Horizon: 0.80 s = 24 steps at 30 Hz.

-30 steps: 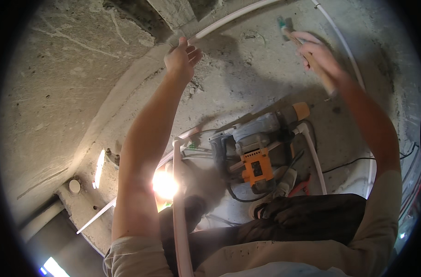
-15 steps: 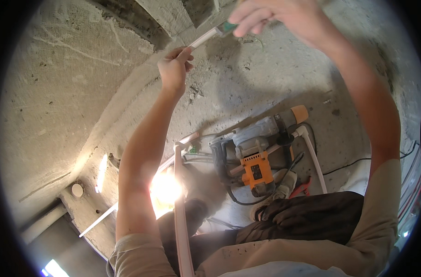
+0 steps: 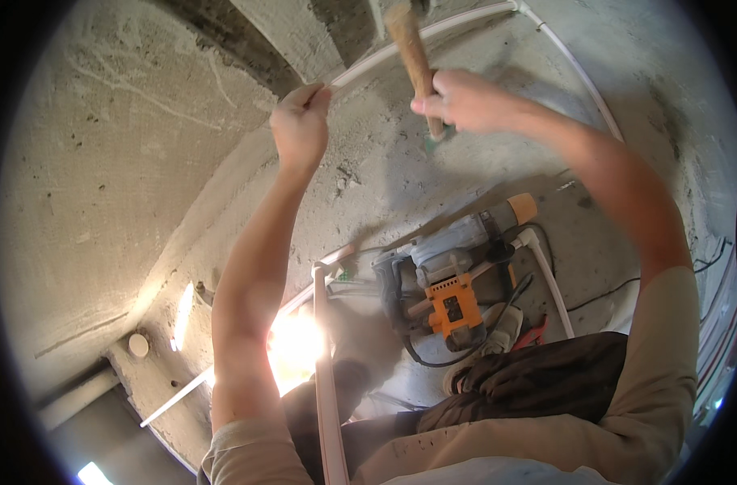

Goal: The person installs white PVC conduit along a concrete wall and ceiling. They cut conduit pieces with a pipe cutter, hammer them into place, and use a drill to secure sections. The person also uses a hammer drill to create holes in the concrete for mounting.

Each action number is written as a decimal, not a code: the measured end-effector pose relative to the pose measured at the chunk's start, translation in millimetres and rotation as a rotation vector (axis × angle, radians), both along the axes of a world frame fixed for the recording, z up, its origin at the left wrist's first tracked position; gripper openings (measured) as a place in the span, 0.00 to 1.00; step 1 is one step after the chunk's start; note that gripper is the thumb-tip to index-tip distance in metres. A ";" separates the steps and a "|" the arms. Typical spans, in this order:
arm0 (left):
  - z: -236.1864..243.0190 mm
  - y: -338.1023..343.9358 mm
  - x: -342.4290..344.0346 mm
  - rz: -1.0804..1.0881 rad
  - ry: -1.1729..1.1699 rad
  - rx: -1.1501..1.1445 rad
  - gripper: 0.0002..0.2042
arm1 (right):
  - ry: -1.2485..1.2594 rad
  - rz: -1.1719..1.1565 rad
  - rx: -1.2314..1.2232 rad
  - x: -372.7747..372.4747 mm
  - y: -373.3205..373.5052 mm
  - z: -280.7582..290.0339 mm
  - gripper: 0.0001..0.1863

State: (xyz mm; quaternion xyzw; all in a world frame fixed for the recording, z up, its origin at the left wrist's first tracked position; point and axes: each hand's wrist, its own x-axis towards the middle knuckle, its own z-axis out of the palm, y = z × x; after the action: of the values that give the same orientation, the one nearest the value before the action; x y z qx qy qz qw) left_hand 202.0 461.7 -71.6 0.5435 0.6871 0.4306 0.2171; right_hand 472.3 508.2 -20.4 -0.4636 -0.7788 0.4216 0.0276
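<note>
The right hand (image 3: 469,101) now works lower, at one o'clock, than half a second ago. The wood-handled tool (image 3: 414,56) in it has flipped: its green end, toward eleven o'clock a second ago, points near six. The left hand (image 3: 298,128), fingers spread back then, is now curled in.

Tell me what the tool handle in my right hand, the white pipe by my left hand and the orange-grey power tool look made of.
Tool handle: probably wood, matte, from its tan, streaky surface.
White pipe: likely plastic, given its smooth, even white.
Power tool: slotted orange part suggests moulded plastic; dull grey body, perhaps metal.
</note>
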 end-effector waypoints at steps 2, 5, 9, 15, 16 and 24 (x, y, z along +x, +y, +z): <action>0.4 1.7 -1.9 -0.013 -0.082 -0.019 0.14 | 0.002 -0.023 0.017 4.6 -1.8 -13.3 0.23; -5.2 0.3 -5.0 -0.010 -0.148 -0.058 0.15 | 0.095 -0.064 0.108 9.4 2.5 8.6 0.25; -20.7 -6.8 -4.2 -0.017 -0.123 -0.101 0.14 | 0.541 -0.169 0.170 7.9 10.5 80.8 0.21; -35.2 -13.8 2.7 0.011 -0.104 -0.139 0.15 | 0.679 -0.160 0.327 -31.2 16.8 112.9 0.19; -35.9 -14.0 3.4 0.015 -0.094 -0.149 0.15 | 0.632 -0.219 0.328 -39.4 21.0 108.5 0.20; -34.6 -18.0 -2.9 -0.012 -0.153 -0.169 0.17 | 0.149 -0.060 0.368 -69.9 53.6 29.8 0.26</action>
State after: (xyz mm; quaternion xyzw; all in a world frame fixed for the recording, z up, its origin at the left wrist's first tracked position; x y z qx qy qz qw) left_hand 199.1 443.7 -106.2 0.4930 0.6992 0.4099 0.3165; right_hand 402.4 561.8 9.4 -0.4412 -0.8243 0.3045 0.1820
